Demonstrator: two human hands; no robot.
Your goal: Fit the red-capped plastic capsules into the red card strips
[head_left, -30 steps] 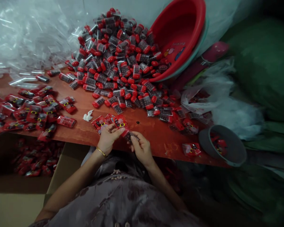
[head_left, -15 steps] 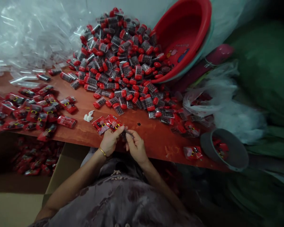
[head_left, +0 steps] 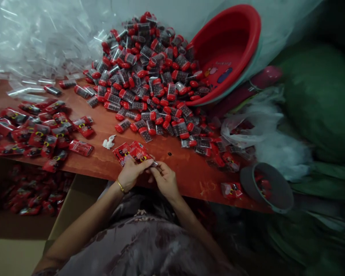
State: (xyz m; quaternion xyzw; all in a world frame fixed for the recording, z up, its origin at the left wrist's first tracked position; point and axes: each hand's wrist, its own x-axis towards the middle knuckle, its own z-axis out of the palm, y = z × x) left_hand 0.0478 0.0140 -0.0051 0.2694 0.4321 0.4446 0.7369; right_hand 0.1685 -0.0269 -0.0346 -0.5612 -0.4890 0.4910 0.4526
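Observation:
My left hand point(head_left: 131, 172), with a gold bangle at the wrist, holds a red printed packet point(head_left: 138, 154) at the near edge of the red-brown table point(head_left: 186, 168). My right hand point(head_left: 164, 178) meets it from the right and pinches a small dark item against the packet; it is mostly hidden between the fingers. A couple more red packets point(head_left: 121, 150) lie just beyond my left hand. A big heap of small clear tubes with red caps point(head_left: 149, 76) covers the far middle of the table.
A red basin point(head_left: 227, 50) leans tilted behind the heap. Filled red packets point(head_left: 37, 130) pile up at the left, above a cardboard box point(head_left: 34, 191) with more. Clear plastic sleeves point(head_left: 40, 38) lie far left. A grey bowl point(head_left: 266, 188) and white bags point(head_left: 264, 126) sit right.
The dark item in my right hand has gone further into the packet held by my left hand, and the two hands have drawn closer together. The view shifted slightly.

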